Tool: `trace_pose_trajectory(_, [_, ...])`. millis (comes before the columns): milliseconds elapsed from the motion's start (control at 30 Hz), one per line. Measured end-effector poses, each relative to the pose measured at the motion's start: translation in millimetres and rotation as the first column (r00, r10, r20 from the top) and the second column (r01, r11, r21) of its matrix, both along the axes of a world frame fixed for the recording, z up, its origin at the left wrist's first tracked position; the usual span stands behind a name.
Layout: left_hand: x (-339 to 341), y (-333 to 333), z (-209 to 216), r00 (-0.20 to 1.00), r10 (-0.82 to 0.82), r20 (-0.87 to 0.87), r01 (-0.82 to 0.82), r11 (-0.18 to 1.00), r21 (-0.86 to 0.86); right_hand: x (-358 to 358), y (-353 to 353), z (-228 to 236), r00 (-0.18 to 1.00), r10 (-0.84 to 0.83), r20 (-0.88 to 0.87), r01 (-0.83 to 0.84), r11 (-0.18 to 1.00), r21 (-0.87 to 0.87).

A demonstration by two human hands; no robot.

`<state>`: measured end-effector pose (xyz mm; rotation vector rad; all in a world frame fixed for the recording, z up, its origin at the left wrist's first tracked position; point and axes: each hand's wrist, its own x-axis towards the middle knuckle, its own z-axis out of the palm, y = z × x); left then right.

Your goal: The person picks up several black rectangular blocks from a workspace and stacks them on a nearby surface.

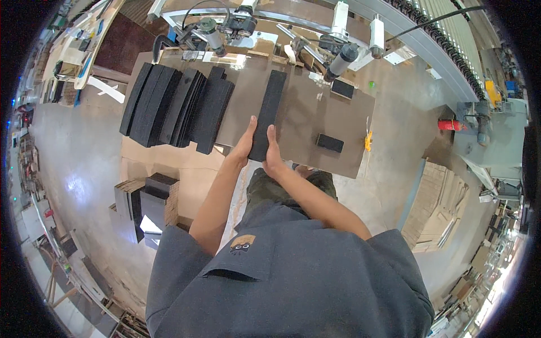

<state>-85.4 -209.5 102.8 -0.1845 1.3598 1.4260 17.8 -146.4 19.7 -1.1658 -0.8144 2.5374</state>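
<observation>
A long black strip (272,93), or a thin stack of such strips, lies lengthwise on the brown table (301,112), its near end reaching the front edge. My left hand (245,139) presses along the left side of that end, thumb pointing forward. On the opposite side my right hand (273,155) presses too, so the strip is clasped between both palms. Most of my fingers are hidden below or beside it. To the left stand several stacks of similar black strips (213,110), some fanned out. Two short black blocks (330,143) rest on the right half of the table.
Clamp-like machine heads (342,61) overhang the table's far edge. A yellow object (368,141) hangs at its right edge. On the floor, a carton with black pieces (171,205) stands to the left, and stacked brown boards (434,205) lie to the right. Farther right is a red cylinder (449,125).
</observation>
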Motion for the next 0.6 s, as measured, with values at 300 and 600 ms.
trace_pose_trajectory(300, [-62.0, -52.2, -22.5, 0.045, -0.393, -0.918, -0.568, 0.746, -0.347, 12.0, 28.0, 12.5, 0.982, 0.1, 0.159, -0.155, 0.909, 0.388])
trace_pose_trajectory(600, [-94.4, -83.2, -13.2, -0.041, -0.662, -0.749, -0.308, 0.721, -0.62, 126.0, 151.8, 12.3, 0.841, -0.128, 0.526, -0.536, -0.061, 0.842])
